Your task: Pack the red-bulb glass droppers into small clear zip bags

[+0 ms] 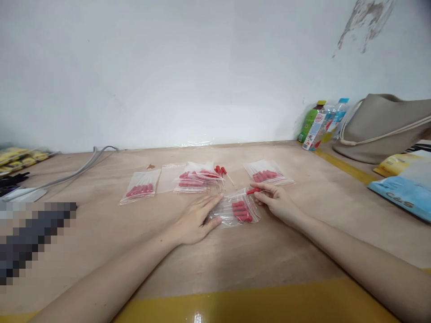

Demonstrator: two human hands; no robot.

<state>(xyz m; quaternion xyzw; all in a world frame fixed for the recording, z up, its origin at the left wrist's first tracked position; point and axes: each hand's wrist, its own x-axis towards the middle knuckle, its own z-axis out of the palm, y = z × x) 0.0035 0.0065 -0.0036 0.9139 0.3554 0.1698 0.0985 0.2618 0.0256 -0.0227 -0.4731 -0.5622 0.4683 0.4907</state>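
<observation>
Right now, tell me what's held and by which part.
Right hand pinches a red-handled tool by its red handle; left hand touches the clear zip bag.

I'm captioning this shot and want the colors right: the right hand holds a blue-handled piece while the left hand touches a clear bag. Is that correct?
Not quite: the head view shows that the right hand holds a red-handled piece, not a blue-handled one, while the left hand touches a clear bag.
</observation>
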